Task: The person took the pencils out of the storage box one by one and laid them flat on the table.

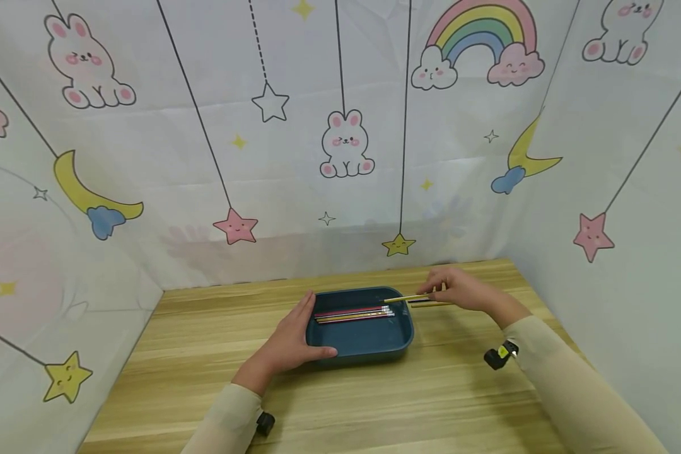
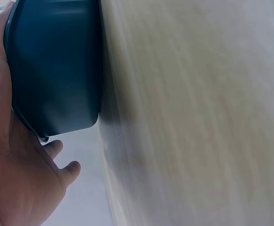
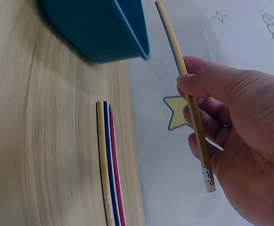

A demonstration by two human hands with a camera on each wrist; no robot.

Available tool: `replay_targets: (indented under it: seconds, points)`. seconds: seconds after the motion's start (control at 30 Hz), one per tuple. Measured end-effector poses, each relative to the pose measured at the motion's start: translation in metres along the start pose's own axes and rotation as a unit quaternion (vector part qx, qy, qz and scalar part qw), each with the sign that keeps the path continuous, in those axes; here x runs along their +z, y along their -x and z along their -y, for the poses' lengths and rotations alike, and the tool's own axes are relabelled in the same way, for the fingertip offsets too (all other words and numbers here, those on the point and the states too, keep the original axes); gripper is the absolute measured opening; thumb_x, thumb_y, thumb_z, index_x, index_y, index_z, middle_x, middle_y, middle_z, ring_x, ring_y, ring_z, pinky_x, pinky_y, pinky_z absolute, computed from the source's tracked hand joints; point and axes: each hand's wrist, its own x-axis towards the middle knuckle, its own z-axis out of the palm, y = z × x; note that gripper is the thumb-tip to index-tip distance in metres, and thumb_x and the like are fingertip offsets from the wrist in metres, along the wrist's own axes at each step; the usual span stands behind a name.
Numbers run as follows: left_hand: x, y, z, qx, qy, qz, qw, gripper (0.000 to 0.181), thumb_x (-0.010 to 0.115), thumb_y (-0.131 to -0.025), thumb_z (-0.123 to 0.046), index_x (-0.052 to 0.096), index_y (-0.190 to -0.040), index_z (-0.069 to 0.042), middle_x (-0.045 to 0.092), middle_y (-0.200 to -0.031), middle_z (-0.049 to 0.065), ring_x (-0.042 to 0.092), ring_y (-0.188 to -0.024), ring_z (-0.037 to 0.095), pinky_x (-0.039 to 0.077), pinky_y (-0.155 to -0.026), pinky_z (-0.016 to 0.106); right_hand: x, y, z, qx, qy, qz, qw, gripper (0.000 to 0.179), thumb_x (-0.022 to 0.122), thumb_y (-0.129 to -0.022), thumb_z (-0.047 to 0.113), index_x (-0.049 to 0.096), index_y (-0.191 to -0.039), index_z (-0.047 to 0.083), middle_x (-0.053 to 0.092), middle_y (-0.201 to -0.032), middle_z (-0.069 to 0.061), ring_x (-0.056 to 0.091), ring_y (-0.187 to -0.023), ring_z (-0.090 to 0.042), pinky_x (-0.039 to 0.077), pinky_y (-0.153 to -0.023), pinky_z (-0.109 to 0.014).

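Note:
A dark blue plastic tray [image 1: 354, 340] sits on the wooden table, with several striped pencils [image 1: 354, 315] lying side by side in it. My left hand [image 1: 284, 342] holds the tray's left end, thumb along the near rim and fingers round the far corner. My right hand [image 1: 458, 289] pinches a yellow pencil [image 3: 193, 103] between thumb and fingers. Its eraser end points back past the palm, and its other end reaches over the tray's right rim. Below that hand, a few pencils [image 3: 108, 155] in yellow, dark blue and red lie on the table, right of the tray.
The wooden table [image 1: 374, 403] meets a white cloth backdrop [image 1: 295, 189] printed with bunnies, stars and moons along its back edge. Similar cloth stands at the left and right sides. A black wrist camera [image 1: 496, 357] hangs under the right sleeve.

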Motion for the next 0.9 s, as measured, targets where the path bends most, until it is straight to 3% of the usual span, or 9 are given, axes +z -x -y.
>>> replay_targets:
  seconds: [0.5,0.73,0.9]
  points:
    - [-0.001,0.001,-0.001,-0.003,0.003,0.0,1.0,0.137,0.086,-0.085,-0.073,0.007,-0.179,-0.014,0.004,-0.187,0.006,0.012,-0.17,0.034,0.022,-0.132,0.064,-0.009,0.023,-0.018,0.021,-0.008,-0.023,0.9995,0.025,0.071,-0.105,-0.003,0.082,-0.127,-0.001,0.072,-0.108,-0.011,0.063,-0.09,-0.022,0.055,-0.075,-0.032]
    - [-0.001,0.001,-0.001,0.002,0.006,0.0,1.0,0.137,0.087,-0.085,-0.072,0.007,-0.179,-0.012,0.005,-0.187,0.008,0.011,-0.17,0.034,0.022,-0.132,0.064,-0.013,0.029,-0.026,0.037,0.0,-0.031,0.9988,0.024,0.072,-0.105,-0.001,0.083,-0.126,0.001,0.075,-0.111,-0.008,0.068,-0.097,-0.022,0.058,-0.079,-0.032]
    - [0.0,0.0,-0.001,0.001,0.003,0.0,1.0,0.138,0.086,-0.085,-0.073,0.006,-0.179,-0.012,0.004,-0.187,0.006,0.011,-0.171,0.034,0.022,-0.132,0.063,-0.015,0.031,-0.03,0.037,-0.007,-0.036,0.9987,0.024,0.072,-0.104,-0.004,0.083,-0.125,-0.001,0.076,-0.115,-0.013,0.07,-0.1,-0.025,0.059,-0.08,-0.032]
